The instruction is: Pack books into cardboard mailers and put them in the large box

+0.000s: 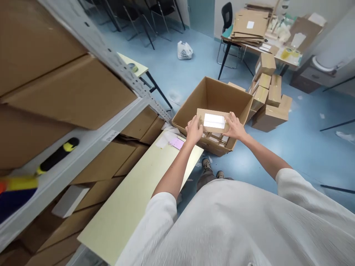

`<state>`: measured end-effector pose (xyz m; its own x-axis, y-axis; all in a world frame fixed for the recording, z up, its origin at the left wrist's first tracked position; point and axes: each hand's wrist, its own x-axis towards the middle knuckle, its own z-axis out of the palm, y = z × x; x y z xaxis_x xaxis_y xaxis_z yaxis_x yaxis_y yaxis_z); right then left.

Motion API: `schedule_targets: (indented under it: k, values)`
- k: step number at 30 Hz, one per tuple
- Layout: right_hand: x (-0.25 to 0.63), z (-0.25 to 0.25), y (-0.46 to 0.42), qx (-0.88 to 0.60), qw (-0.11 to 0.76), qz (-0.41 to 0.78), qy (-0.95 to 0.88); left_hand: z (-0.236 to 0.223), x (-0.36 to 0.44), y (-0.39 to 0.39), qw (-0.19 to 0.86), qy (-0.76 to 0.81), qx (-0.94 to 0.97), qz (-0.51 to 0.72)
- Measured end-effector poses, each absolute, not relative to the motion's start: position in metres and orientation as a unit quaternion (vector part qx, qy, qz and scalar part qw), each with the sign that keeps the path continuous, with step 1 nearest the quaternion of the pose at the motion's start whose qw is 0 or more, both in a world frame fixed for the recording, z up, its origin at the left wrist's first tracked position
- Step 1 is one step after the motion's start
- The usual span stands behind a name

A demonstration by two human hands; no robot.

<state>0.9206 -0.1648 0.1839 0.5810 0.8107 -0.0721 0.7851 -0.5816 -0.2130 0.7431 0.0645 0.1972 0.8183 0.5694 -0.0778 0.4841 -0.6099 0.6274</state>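
Observation:
A small brown cardboard box [200, 113] with a white label on its upper face is held between my two hands. My left hand [194, 130] grips its left end, and my right hand [233, 126] grips its right end. Both hands have their fingers closed on the box. Below it stands a large open carton [222, 92], and the small box is over the carton's near side. Several small labelled boxes [215, 139] lie inside the carton, partly hidden by the held box and my hands.
A pale narrow table [133, 192] runs along my left, with a purple paper [176, 142] at its far end. Left of it rises a metal shelf [127, 109] loaded with cartons. Stacked boxes [270, 111] stand right of the carton. A plastic bag [184, 50] lies on the floor.

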Motion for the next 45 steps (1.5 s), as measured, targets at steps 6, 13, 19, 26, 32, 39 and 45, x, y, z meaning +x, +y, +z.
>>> schedule_targets:
  k: [6, 13, 19, 26, 32, 39, 45]
  values:
    - [0.946, 0.144, -0.155, -0.912, 0.049, 0.141, -0.381, 0.148, 0.800, 0.103, 0.430, 0.264, 0.864, 0.003]
    - [0.960, 0.102, -0.127, -0.925, 0.037, 0.208, -0.316, 0.092, 0.846, 0.145, 0.529, 0.251, 0.810, -0.041]
    - [0.970, 0.072, -0.111, -0.925, 0.029, 0.230, -0.302, 0.056, 0.867, 0.157, 0.540, 0.279, 0.791, -0.077]
    - [0.993, 0.038, -0.099, -0.912, 0.018, 0.258, -0.319, 0.012, 0.886, 0.163, 0.534, 0.316, 0.778, -0.096]
    - [1.010, -0.003, -0.071, -0.901, 0.000, 0.275, -0.335, -0.027, 0.902, 0.168, 0.472, 0.343, 0.802, -0.126]
    - [1.019, -0.095, -0.024, -0.893, 0.004, 0.321, -0.316, -0.099, 0.919, 0.160, 0.329, 0.343, 0.856, -0.206]
    - [1.015, -0.193, 0.014, -0.890, 0.015, 0.352, -0.289, -0.184, 0.928, 0.171, 0.280, 0.311, 0.856, -0.303]
